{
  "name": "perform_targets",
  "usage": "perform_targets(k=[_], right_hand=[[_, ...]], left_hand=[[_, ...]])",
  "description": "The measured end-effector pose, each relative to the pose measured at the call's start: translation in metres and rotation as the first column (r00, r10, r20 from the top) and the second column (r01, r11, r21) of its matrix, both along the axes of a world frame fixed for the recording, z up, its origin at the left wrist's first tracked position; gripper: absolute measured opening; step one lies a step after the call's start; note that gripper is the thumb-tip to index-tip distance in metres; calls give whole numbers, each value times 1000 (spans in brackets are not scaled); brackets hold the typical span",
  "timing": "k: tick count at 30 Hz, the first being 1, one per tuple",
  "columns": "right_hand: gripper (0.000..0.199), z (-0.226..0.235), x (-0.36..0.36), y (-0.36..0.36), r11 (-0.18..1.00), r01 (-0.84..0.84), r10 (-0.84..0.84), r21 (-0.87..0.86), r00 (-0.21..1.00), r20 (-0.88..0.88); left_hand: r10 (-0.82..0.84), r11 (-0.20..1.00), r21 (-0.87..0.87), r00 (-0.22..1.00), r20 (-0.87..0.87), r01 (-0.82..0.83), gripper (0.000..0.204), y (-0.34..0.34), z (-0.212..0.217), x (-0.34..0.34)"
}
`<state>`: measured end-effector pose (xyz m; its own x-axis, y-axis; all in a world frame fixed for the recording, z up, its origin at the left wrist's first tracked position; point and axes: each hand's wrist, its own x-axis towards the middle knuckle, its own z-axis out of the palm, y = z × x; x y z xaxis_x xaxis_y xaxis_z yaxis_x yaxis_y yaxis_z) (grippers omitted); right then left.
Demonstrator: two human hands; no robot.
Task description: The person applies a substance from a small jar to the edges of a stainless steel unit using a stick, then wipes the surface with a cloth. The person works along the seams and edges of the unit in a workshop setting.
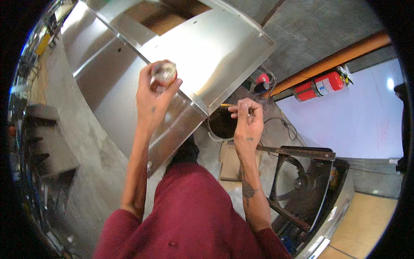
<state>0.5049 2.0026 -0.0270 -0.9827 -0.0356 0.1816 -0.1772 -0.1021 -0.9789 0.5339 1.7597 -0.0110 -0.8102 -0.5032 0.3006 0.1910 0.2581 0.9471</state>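
Observation:
My left hand (155, 93) is closed around a small round object (166, 72) with a shiny, silvery-brown end; its exact kind is unclear. It is held just above a large sheet-metal box (207, 56), whose bright panels meet in a raised seam (125, 41). To the right, beyond the box's corner, my right hand (249, 121) has its fingers pinched together. A thin yellow-orange stick (227, 105) juts out to the left from these fingertips. Below that stick, a dark round bucket (222, 123) stands on the floor.
A red fire extinguisher (325, 85) lies beside an orange beam (332, 60) and a white board (358, 112). At lower right is a metal-framed machine with a wheel (297, 181). Flattened cardboard (230, 159) and a black cable (291, 129) lie on the floor.

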Motion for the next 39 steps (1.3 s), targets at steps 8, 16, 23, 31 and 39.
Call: perform_targets(k=[8,16,23,31,39], right_hand=[[14,-31,-47,-1,950,-247,261,191,964,-50],[12,-34,-46,-1,908,-369,379,199,925,-14],[18,-34,-45,-10,875,-418,449,244,890,-85],[18,-41,-53,-4,838,-377,473,396,862,-182],[19,-31,-52,-12,815,-426,492,393,867,-79]], left_hand=[[-40,998,41,998,-49,42,62,18,-31,-111],[45,996,-85,997,57,-40,67,23,-36,-112],[116,989,-84,993,-34,-118,67,26,-47,-115],[119,990,-67,993,-21,-120,67,27,-45,-115],[90,995,-42,996,18,-89,67,26,-40,-111]])
